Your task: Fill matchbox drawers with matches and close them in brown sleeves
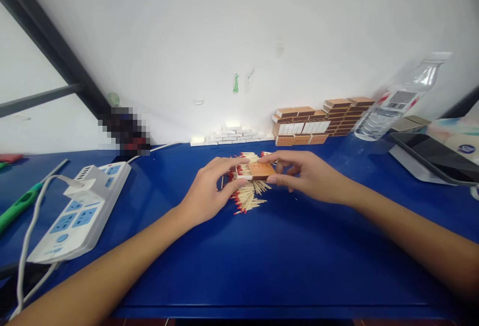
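Observation:
A matchbox [262, 170] is held between my two hands, its white tray [244, 172] partly out of the orange sleeve and full of red-tipped matches. Fingers and thumb of my left hand [209, 186] grip the tray end. My right hand [305, 173] pinches the sleeve from the right. Beneath and around the box lies a heap of loose matches [249, 198] on the blue table. Behind it, white matchbox trays [234, 136] are stacked in steps against the wall. To their right stand stacked matchboxes [299, 139], several with brown striking sides showing.
A water bottle [402, 96] stands at the back right, beside a phone [437, 156] lying on a white object. On the left are a power strip [84, 213] with a white cable [28, 236] and a green-handled tool [22, 206]. The wall [179, 41] bounds the table's back.

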Demonstrator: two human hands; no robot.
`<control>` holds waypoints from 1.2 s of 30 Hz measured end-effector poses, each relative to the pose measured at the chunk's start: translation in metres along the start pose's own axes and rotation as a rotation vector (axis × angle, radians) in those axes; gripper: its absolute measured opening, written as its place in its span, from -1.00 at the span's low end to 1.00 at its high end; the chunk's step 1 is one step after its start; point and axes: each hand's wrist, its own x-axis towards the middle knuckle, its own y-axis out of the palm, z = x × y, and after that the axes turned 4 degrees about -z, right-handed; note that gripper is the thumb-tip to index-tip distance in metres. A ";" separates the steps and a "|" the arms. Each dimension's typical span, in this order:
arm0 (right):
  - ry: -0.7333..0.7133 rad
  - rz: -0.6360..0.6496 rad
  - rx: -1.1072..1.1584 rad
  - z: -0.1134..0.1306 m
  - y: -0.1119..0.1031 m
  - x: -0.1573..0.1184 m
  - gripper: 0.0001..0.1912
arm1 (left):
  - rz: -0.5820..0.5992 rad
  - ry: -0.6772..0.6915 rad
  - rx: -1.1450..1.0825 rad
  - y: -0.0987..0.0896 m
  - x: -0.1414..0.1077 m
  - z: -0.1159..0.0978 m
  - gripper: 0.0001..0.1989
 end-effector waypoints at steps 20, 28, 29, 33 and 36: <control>-0.379 -0.256 -0.272 0.010 0.022 -0.012 -0.55 | -0.141 -0.053 -0.013 0.007 -0.005 -0.018 -0.61; -0.418 -0.293 -0.345 0.009 0.030 -0.015 -0.51 | -0.263 -0.078 0.052 0.012 -0.008 -0.025 -0.78; -0.421 -0.289 -0.342 0.008 0.031 -0.015 -0.51 | -0.263 -0.064 0.059 0.012 -0.008 -0.024 -0.79; -0.468 -0.309 -0.345 0.008 0.031 -0.015 -0.53 | -0.262 -0.022 0.076 0.012 -0.008 -0.024 -0.78; -0.488 -0.324 -0.338 0.009 0.031 -0.015 -0.54 | -0.261 -0.009 0.101 0.010 -0.008 -0.024 -0.74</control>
